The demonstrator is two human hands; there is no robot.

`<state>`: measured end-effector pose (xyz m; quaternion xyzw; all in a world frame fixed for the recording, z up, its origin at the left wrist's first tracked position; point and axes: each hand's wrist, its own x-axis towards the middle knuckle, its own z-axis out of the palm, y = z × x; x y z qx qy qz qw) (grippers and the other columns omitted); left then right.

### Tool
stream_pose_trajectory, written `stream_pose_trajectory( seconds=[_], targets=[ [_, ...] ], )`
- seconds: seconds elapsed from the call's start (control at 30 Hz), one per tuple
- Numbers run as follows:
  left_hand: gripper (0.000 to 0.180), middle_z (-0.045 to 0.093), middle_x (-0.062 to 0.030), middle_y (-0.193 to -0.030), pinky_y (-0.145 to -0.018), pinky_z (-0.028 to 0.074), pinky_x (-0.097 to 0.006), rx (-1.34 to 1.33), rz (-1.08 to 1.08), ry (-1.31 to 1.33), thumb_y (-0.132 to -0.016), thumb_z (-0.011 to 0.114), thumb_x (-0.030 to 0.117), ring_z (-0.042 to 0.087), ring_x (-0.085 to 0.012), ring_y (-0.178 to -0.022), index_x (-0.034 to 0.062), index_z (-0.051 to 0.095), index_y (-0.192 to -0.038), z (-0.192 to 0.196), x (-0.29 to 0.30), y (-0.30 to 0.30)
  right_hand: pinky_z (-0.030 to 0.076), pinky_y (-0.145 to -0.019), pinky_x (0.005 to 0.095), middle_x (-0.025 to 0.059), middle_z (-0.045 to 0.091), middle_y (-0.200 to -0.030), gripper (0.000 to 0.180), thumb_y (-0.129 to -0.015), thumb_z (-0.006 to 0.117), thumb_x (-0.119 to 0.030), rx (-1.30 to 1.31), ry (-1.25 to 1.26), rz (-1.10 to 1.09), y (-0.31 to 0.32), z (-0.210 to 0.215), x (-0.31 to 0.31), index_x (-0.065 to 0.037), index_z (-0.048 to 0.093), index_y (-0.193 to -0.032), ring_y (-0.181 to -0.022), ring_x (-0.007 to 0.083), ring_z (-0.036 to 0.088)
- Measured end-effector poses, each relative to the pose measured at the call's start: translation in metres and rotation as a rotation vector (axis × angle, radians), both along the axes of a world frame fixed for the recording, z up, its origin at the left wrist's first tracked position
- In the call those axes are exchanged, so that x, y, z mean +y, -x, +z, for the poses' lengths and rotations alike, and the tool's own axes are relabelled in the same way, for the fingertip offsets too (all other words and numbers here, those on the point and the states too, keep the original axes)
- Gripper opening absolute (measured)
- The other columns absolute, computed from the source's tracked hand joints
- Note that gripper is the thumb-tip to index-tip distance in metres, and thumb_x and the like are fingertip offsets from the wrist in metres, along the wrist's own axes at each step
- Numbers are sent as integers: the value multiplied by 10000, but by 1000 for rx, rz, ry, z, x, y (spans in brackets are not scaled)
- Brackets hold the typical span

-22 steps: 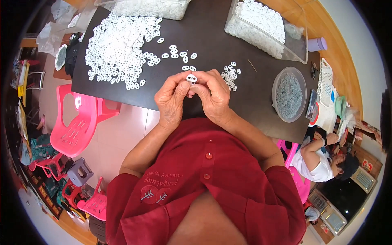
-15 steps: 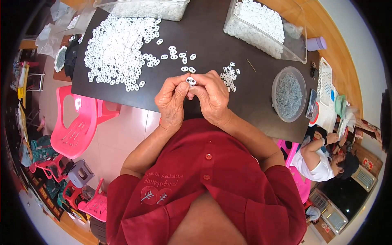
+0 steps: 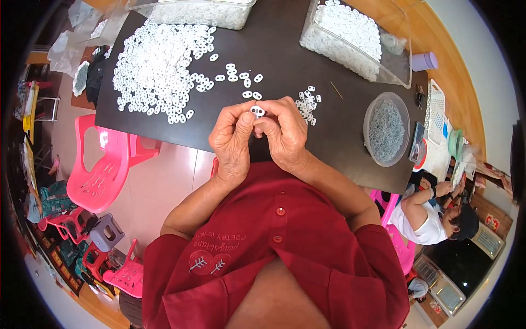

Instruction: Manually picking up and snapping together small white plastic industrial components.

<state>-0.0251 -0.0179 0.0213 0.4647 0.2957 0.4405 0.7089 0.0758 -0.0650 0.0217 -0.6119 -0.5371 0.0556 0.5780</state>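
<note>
Small white piece (image 3: 257,111), dark holes, between hands (image 3: 232,137) (image 3: 287,134).

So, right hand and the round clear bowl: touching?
Apart. The head view shows a wide stretch of dark tabletop between the right hand and the bowl.

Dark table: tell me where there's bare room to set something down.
Bare: the stretch between the left bin and right bin; also the patch between the right hand and round bowl, below the small white cluster. Crowded: the left side, under the big white pile.
</note>
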Motion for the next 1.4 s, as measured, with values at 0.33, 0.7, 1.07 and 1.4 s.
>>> stream_pose_trajectory(
  seconds=[0.33,0.7,1.07,1.4],
  targets=[
    [208,538,-8,-899,-722,394,-204,48,58,-211,-919,533,157,455,-65,-792,-19,583,-1018,15,-6,-10,434,-538,336,126,582,-806,239,-753,660,-53,-34,-63,-38,-4,12,1,16,555,-956,-645,265,535],
    [172,476,1,-833,-693,358,-212,75,126,-305,-941,490,164,394,-63,-750,7,553,-971,7,-18,-26,387,-497,310,126,566,-763,156,-840,587,-78,-173,-196,-26,-17,8,-4,39,549,-935,-594,214,497],
    [254,568,-65,-926,-645,427,-211,41,-23,-249,-952,453,127,507,-78,-751,-9,512,-1158,2,-18,-29,422,-547,309,121,585,-780,152,-788,631,-12,-25,-90,-72,-31,7,-17,16,565,-922,-622,210,524],
    [222,602,-59,-832,-553,430,-194,424,-56,-13,-909,522,103,530,-78,-652,-5,545,-1101,-47,25,16,471,-687,226,59,635,-900,142,-797,624,-19,-220,72,-573,-183,54,-25,12,642,-935,-749,100,588]
  ],
)
